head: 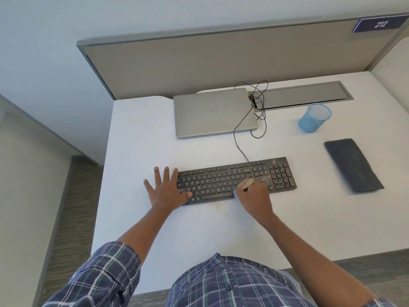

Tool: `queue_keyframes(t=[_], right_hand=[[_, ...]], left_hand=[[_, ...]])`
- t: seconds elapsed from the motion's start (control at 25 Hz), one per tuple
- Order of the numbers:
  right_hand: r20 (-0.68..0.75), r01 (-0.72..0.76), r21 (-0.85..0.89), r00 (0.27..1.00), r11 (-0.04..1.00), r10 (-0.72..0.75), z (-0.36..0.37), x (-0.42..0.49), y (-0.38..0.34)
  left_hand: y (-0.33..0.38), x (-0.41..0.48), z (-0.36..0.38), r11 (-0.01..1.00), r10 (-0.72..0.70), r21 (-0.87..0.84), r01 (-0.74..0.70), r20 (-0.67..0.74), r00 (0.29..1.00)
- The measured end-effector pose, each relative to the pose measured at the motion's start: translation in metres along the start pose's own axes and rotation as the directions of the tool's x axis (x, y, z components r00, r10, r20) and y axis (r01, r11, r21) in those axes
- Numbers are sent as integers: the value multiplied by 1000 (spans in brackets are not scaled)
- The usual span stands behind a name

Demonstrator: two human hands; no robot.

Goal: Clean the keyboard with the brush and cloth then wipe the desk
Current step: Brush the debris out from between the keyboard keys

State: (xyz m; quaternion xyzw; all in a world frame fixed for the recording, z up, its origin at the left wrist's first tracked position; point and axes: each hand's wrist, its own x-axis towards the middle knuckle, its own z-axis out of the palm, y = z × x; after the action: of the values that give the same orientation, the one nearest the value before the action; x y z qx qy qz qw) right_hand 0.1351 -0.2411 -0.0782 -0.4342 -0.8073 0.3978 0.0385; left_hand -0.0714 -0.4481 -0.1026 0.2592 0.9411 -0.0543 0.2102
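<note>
head view: we look down on a white table [143, 129] with the keyboard [221, 182] lying across it. its long axis runs from 9 to 3 o'clock, with the 3 o'clock end tipped slightly away from us. our right hand [254, 196] is curled around the brush [246, 183]. the tan handle shows above the knuckles, and a blue tip touches the keys just right of the space bar. our left hand [166, 189] lies flat with fingers spread at the keyboard's 9 o'clock end, thumb on the corner keys, holding nothing and, we judge, steadying the board.

the relation that matters most is the brown crumbs [265, 177]. they sit on the number pad, at about 2 o'clock from the brush hand and just beside it. we judge the next strokes belong there, and the right hand is clearly the nearer one. a second faint scatter of crumbs [218, 206] lies on the table at 6 o'clock of the space bar.

the cloth [354, 166], dark and folded, lies well apart at 3 o'clock of the keyboard. its long axis runs from 11 to 5 o'clock, and it too is nearer the right hand.

we count one keyboard, one brush, one cloth, two crumb patches, one closed laptop [212, 111] at 12 o'clock and one blue mesh cup [314, 117] at 1 o'clock.
</note>
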Motion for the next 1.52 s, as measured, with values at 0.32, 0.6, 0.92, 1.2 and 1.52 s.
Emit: queue_keyframes(t=[0.32,0.6,0.92,1.2,1.52], right_hand=[[-45,138,-96,989,986,-142,23,-5,12],[3,-4,37,1000,999,4,-6,17,-11],[87,-57,22,995,998,54,5,-4,5],[-14,27,117,1000,993,-26,9,2,2],[108,-13,68,994,998,6,-1,5,4]], left_hand=[[1,0,0,1000,-11,-16,12,10,1000],[-1,-1,0,1000,-2,-20,2,4,1000],[-2,-2,1,998,6,-58,-5,5,1000],[-2,-1,2,999,1,-49,-1,-1,1000],[0,-3,1,999,2,-55,-2,0,1000]])
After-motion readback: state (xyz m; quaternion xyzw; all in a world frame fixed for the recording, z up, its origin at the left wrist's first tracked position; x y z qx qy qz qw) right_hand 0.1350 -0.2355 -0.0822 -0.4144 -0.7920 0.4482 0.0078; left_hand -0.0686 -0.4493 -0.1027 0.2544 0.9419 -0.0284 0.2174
